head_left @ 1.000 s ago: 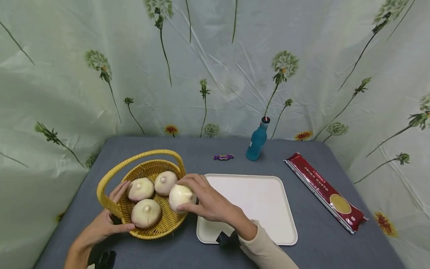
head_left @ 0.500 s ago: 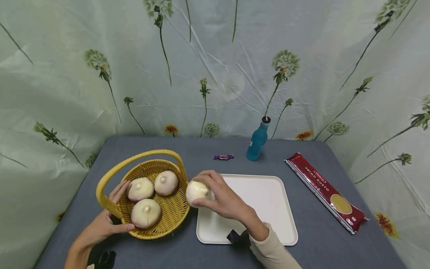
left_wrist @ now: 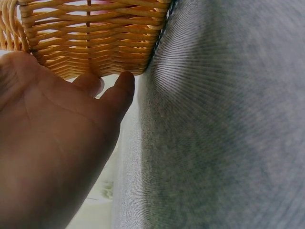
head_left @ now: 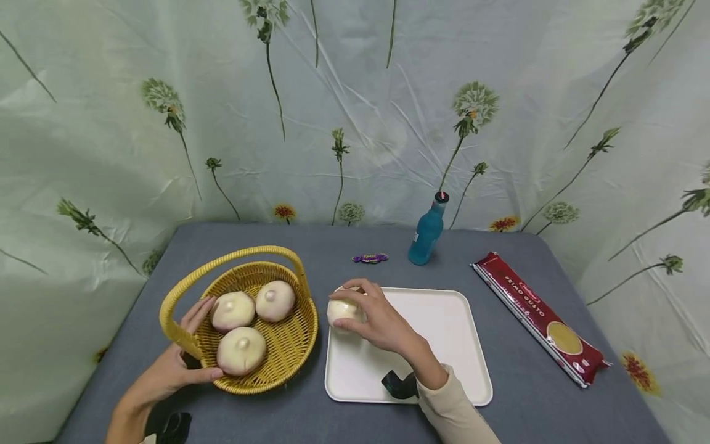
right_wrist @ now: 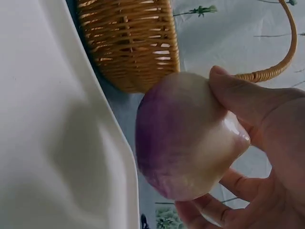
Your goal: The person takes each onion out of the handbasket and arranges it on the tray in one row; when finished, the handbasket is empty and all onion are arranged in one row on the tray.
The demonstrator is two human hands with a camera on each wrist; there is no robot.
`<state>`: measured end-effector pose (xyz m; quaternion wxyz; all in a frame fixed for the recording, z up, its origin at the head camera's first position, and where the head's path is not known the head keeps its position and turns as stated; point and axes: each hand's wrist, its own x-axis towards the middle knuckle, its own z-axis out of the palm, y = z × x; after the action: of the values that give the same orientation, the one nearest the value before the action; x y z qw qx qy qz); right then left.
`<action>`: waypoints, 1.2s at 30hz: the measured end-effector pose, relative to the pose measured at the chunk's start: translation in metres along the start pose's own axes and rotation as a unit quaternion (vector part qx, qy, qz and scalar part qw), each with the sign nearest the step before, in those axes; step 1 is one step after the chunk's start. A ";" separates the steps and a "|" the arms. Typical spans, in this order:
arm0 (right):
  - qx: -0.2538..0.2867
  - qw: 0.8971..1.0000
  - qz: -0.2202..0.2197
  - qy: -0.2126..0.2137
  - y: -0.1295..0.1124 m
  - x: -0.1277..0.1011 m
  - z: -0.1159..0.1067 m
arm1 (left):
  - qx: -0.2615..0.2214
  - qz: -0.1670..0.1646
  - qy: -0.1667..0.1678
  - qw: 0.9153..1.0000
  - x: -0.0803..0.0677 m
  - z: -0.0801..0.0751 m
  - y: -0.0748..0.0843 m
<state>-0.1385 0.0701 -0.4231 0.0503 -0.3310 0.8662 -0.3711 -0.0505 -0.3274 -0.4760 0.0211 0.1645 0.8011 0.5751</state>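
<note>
My right hand (head_left: 373, 320) grips a pale white-and-purple turnip (head_left: 341, 311) over the near left corner of a white tray (head_left: 438, 333). In the right wrist view the turnip (right_wrist: 186, 138) hangs just above the tray's edge (right_wrist: 95, 124), fingers curled round it. A yellow wicker basket (head_left: 288, 354) with a tall handle holds three more turnips (head_left: 241, 350). My left hand (head_left: 177, 367) holds the basket's near left rim, thumb on the outside, fingers inside. The left wrist view shows my palm (left_wrist: 52, 143) against the woven wall (left_wrist: 95, 38).
On the grey table (head_left: 355, 413) stand a blue bottle (head_left: 426, 231) and a small purple candy (head_left: 370, 258) at the back. A red spaghetti packet (head_left: 535, 314) lies at the right. A flowered sheet (head_left: 355, 111) hangs behind.
My right hand has carried the turnip out of the basket and rightward, over the tray's left corner. The left hand and the basket have stayed put.
</note>
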 end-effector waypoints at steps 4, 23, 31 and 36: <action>-0.013 1.000 0.017 -0.001 0.005 0.000 0.001 | -0.004 -0.003 -0.001 1.000 0.000 0.000 0.000; -0.029 0.999 0.034 -0.008 0.014 0.001 0.007 | 0.003 -0.003 0.001 1.000 -0.001 0.002 0.000; -0.033 0.999 0.031 -0.014 0.014 0.002 0.011 | 0.007 -0.001 0.004 1.000 -0.001 0.001 0.000; -0.040 0.999 0.031 -0.012 0.013 0.003 0.013 | 0.007 -0.001 0.005 1.000 0.001 0.001 0.000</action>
<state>-0.1434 0.0673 -0.4405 0.0593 -0.3100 0.8895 -0.3304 -0.0507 -0.3262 -0.4763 0.0164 0.1612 0.8056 0.5699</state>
